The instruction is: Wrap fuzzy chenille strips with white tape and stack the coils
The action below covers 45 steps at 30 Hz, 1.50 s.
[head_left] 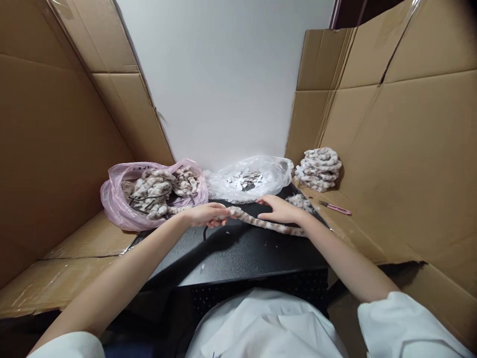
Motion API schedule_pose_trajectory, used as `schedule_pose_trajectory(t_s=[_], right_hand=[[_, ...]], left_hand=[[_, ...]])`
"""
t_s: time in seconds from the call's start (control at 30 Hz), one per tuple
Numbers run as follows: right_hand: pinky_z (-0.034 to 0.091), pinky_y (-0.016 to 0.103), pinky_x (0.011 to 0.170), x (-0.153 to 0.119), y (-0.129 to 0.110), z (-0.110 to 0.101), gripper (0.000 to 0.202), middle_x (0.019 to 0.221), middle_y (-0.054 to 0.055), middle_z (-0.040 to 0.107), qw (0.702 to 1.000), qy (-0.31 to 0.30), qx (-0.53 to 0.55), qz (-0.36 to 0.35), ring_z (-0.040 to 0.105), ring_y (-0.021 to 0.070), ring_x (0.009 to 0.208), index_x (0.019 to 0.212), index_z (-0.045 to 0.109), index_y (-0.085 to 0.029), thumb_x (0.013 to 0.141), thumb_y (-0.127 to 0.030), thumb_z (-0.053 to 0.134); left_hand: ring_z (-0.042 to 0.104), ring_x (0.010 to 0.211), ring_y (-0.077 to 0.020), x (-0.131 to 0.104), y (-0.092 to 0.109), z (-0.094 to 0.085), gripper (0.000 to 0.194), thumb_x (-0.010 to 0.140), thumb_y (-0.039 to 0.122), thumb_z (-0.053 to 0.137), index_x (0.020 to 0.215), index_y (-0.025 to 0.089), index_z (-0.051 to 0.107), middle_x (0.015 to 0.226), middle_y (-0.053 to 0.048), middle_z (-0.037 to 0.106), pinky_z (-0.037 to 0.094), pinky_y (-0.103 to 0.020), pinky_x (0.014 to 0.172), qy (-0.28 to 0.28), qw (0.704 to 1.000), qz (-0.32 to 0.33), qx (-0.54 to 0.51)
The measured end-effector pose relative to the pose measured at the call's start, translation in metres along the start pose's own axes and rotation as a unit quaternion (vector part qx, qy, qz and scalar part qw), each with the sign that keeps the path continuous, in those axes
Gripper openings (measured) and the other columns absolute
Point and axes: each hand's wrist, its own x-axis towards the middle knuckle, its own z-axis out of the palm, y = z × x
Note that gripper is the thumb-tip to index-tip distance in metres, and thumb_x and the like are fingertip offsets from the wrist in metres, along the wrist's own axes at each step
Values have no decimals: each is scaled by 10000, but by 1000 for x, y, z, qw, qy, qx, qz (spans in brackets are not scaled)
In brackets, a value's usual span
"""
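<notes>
A fluffy white-and-brown cord [266, 223] runs across the black table, from near the pink bag toward my right wrist. My left hand [210, 215] is closed around this cord near the table's middle. A thin dark cord end [204, 232] hangs below that hand. My right hand [279, 209] is held above the fluffy cord, fingers apart, with nothing seen in it. Behind it lies a clear plastic bag [276, 174] holding small white tags [249, 179].
A pink plastic bag [112, 201] of fluffy cords [152, 189] stands at the left. Coiled fluffy cord [320, 169] is stacked at the right, with pink-handled thread snips [335, 207] in front. Fluff [300, 202] lies near the right edge. Cardboard walls [410, 149] flank the black table [238, 258].
</notes>
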Motion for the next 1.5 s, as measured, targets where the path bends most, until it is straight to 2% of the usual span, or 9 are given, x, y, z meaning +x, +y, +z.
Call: schedule_pose_trajectory(t_s=[0.07, 0.17, 0.23, 0.4, 0.5, 0.7, 0.97, 1.23, 1.5], right_hand=[[393, 429, 977, 12, -18, 22, 530, 1270, 123, 557, 996, 28, 9, -86, 505, 275, 1179, 1220, 544, -197, 742, -359, 706], [415, 349, 887, 31, -35, 50, 337, 1123, 90, 634, 988, 13, 4, -154, 580, 217, 1019, 1152, 576, -189, 825, -249, 630], [409, 291, 783, 39, -37, 60, 155, 963, 61, 668, 988, 1, -10, -154, 597, 177, 863, 1011, 622, -175, 880, -190, 541], [345, 239, 652, 39, -28, 60, 152, 813, 41, 634, 991, -26, -26, -132, 545, 147, 730, 852, 609, -156, 915, -237, 497], [318, 237, 625, 35, -29, 61, 183, 791, 37, 620, 990, -51, -35, -126, 527, 144, 705, 837, 595, -158, 923, -272, 480], [301, 231, 617, 34, -30, 75, 149, 779, 26, 612, 990, -52, -37, -122, 513, 132, 686, 821, 577, -167, 904, -265, 500], [265, 230, 601, 30, -25, 80, 241, 761, 20, 603, 990, -56, -57, -117, 495, 122, 662, 798, 580, -170, 940, -317, 452], [272, 238, 616, 28, -26, 75, 242, 760, 22, 619, 986, -48, -84, -135, 498, 125, 681, 737, 592, -161, 920, -254, 464], [309, 256, 711, 28, -39, 78, 161, 837, 20, 664, 987, -39, -70, -141, 579, 147, 791, 864, 637, -180, 866, -332, 581]], left_hand=[[318, 474, -62, -2, 0, 5, 465, 742, 564, 634, 926, 138, 667, 678, -23, 556, 237, -219, 426, -1, 1000, 8, 11], [424, 555, -83, -12, -4, 6, 420, 717, 537, 674, 851, 140, 641, 785, -49, 622, 328, -218, 487, -6, 999, 30, 31], [459, 590, -93, -23, -12, 3, 405, 705, 517, 690, 864, 149, 625, 824, -46, 631, 349, -219, 514, 0, 998, 35, 43], [327, 504, -77, -40, -41, -2, 459, 781, 589, 550, 942, 162, 599, 618, 43, 423, 267, -213, 470, 102, 991, 45, 69], [328, 530, -91, -33, -46, 10, 465, 800, 605, 506, 945, 169, 576, 626, 44, 385, 272, -220, 485, 159, 978, 81, 111], [310, 571, -101, -10, -39, 28, 428, 856, 532, 438, 652, 157, 472, 594, 37, 330, 234, -242, 537, 242, 924, 152, 256], [336, 579, -100, -14, -54, 18, 392, 900, 468, 396, 654, 164, 428, 607, 40, 356, 240, -236, 544, 233, 897, 172, 334], [380, 539, -92, -27, -64, 7, 388, 869, 517, 430, 717, 164, 489, 596, 41, 422, 278, -212, 503, 178, 950, 123, 226], [410, 582, -94, -17, -71, 12, 281, 874, 447, 462, 914, 171, 497, 665, 45, 446, 349, -205, 542, 214, 947, 182, 158]])
